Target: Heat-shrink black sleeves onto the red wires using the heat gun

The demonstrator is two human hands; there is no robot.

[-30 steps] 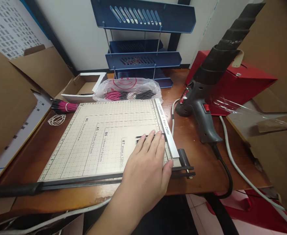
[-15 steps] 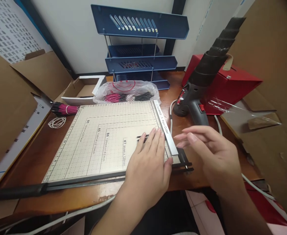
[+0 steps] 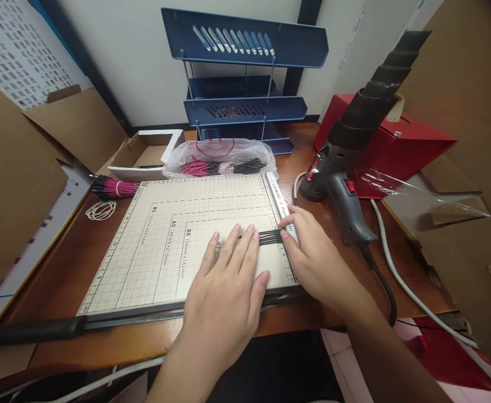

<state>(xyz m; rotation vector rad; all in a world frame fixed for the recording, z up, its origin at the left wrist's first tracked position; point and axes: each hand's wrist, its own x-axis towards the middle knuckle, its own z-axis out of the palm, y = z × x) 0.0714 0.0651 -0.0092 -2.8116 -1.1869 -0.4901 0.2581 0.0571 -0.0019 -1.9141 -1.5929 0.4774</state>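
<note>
A paper cutter [image 3: 161, 257] with a printed grid lies on the wooden table, its long black handle [image 3: 31, 331] along the front left. Several thin black wires [image 3: 269, 237] lie side by side on its board, reaching the white ruler edge [image 3: 275, 195] on the right. My left hand [image 3: 229, 285] lies flat across the left part of the wires, fingers stretched out, hiding what is under them. My right hand [image 3: 308, 246] is at the ruler edge, thumb and forefinger closed at the wires' right ends.
Behind the cutter lie a clear bag [image 3: 220, 154] of pink and black wires and a pink-black bundle [image 3: 115, 186]. A heat gun [image 3: 341, 179] stands at right before a red box [image 3: 417, 134]. Blue tiered trays [image 3: 245, 42] stand at the back; cardboard [image 3: 10, 184] flanks the left.
My left hand has slid left on the board, uncovering the right part of the black wires. My right hand has moved left from beside the cutter to the wires' ends at the ruler edge.
</note>
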